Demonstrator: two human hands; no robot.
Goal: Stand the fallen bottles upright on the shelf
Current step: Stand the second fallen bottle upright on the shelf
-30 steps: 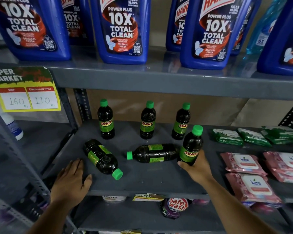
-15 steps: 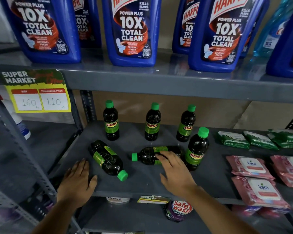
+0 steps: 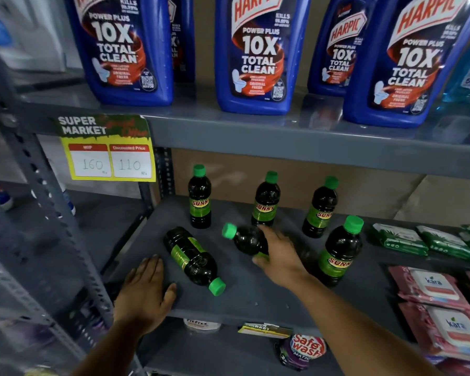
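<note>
Dark Sunny bottles with green caps are on the grey middle shelf point(image 3: 255, 299). Three stand at the back: left point(image 3: 200, 198), middle point(image 3: 266, 202), right point(image 3: 320, 210). A fourth upright bottle point(image 3: 339, 253) stands nearer the front. One fallen bottle point(image 3: 192, 259) lies flat, cap toward the front edge. My right hand point(image 3: 280, 256) is shut on another fallen bottle point(image 3: 244, 238), whose cap end is tilted up to the left. My left hand point(image 3: 144, 291) rests flat on the shelf's front-left edge, fingers apart, beside the lying bottle.
Large blue Harpic bottles point(image 3: 255, 55) line the upper shelf. A yellow price tag point(image 3: 109, 150) hangs at the left. Green packets point(image 3: 399, 238) and pink Kara wipe packs point(image 3: 432, 286) fill the shelf's right side. A Safewash pouch point(image 3: 304, 348) lies on the lower shelf.
My right hand let go of the front upright bottle, moved left onto the middle fallen bottle, gripped it and raised its cap end. My left hand stayed put.
</note>
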